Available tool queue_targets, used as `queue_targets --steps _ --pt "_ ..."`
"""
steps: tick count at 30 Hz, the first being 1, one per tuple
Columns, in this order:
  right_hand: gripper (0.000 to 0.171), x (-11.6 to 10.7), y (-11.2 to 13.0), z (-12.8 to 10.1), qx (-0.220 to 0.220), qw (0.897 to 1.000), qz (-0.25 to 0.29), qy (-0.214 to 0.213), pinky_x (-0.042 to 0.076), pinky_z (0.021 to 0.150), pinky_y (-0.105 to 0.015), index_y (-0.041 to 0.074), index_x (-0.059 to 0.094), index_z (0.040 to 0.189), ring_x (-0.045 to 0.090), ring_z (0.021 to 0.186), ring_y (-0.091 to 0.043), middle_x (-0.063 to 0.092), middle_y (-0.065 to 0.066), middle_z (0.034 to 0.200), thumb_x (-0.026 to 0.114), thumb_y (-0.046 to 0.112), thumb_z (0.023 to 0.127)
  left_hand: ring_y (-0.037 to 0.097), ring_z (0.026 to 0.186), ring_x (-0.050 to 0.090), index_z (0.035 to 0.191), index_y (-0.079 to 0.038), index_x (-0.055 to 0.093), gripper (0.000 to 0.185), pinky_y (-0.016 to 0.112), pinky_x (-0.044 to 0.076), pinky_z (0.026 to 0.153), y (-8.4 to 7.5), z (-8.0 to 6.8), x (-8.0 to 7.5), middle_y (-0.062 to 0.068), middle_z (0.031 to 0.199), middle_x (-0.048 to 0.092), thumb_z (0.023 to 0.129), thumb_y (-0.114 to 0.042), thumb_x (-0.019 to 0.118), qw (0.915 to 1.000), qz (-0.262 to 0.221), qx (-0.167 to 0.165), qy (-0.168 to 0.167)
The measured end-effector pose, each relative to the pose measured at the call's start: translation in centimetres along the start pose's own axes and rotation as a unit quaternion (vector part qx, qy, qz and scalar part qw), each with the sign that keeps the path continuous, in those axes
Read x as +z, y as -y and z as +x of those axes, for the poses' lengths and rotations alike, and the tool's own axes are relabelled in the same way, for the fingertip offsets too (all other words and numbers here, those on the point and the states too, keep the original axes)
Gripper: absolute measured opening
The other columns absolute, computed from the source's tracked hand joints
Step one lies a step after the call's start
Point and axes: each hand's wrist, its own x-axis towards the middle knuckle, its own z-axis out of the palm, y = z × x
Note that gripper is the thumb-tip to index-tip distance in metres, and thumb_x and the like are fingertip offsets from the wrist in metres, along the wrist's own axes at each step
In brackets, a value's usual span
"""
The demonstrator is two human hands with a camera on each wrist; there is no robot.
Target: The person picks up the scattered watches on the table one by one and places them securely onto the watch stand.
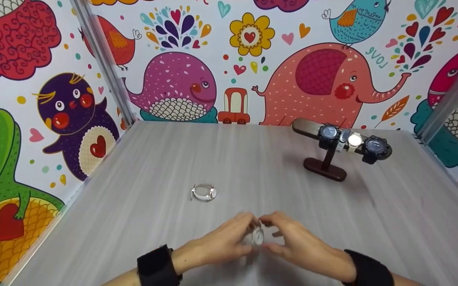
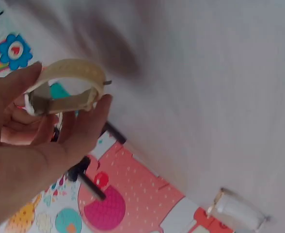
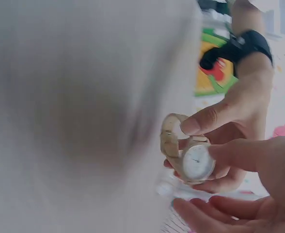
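Observation:
Both hands meet near the table's front edge around a cream-strapped watch [image 1: 257, 236] with a white round face. My left hand [image 1: 229, 238] pinches the strap [image 2: 70, 87] between thumb and fingers. My right hand [image 1: 288, 240] holds the watch face [image 3: 197, 162] with its thumb and fingers curled round it. The strap loop [image 3: 170, 141] stands closed. A second white watch [image 1: 204, 192] lies on the table to the left, beyond the hands, apart from them.
A dark wooden T-shaped stand [image 1: 324, 161] at the back right carries several watches, two black ones [image 1: 374, 147] among them. The grey table [image 1: 133, 222] is walled by cartoon-print panels on three sides.

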Motion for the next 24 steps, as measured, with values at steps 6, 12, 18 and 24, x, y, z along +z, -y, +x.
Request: queue_targets --steps 6,12,18,24 --pt "0.046 -3.0 1.3 0.9 -0.118 0.983 0.039 -0.132 0.060 0.087 -0.028 0.005 0.060 0.129 0.065 0.114 -0.020 0.065 -0.012 0.124 0.077 0.005 0.086 0.022 0.116 0.062 0.121 -0.004 0.053 0.042 0.031 0.054 0.099 -1.6 1.4 -2.7 0.011 0.120 0.061 0.087 -0.010 0.077 0.9829 -0.074 0.083 -0.147" --pt "0.060 -5.2 2.5 1.6 -0.221 0.950 0.005 -0.219 0.057 0.090 -0.022 0.001 0.060 0.133 0.062 0.117 -0.013 0.063 -0.014 0.125 0.082 -0.002 0.077 0.024 0.120 0.060 0.124 -0.004 0.052 0.046 0.035 0.054 0.103 -3.3 2.7 -3.9 0.012 0.122 0.059 0.086 -0.011 0.078 0.9422 -0.103 0.189 -0.257" --pt "0.055 -6.3 2.3 2.3 -0.282 0.927 -0.010 -0.246 0.053 0.096 -0.018 -0.009 0.057 0.131 0.061 0.117 -0.015 0.060 -0.021 0.123 0.081 0.007 0.083 0.026 0.119 0.061 0.123 -0.005 0.055 0.046 0.032 0.056 0.099 -3.9 4.1 -4.1 0.014 0.121 0.059 0.084 -0.011 0.079 0.9210 -0.127 0.234 -0.284" --pt "0.060 -7.0 1.5 2.3 -0.306 0.924 0.022 -0.227 0.050 0.103 -0.021 -0.012 0.056 0.131 0.056 0.125 -0.017 0.058 -0.023 0.130 0.082 0.012 0.083 0.028 0.118 0.061 0.125 -0.001 0.056 0.052 0.030 0.058 0.093 -4.0 4.9 -4.4 0.018 0.122 0.057 0.080 -0.009 0.081 0.9153 -0.185 0.243 -0.263"
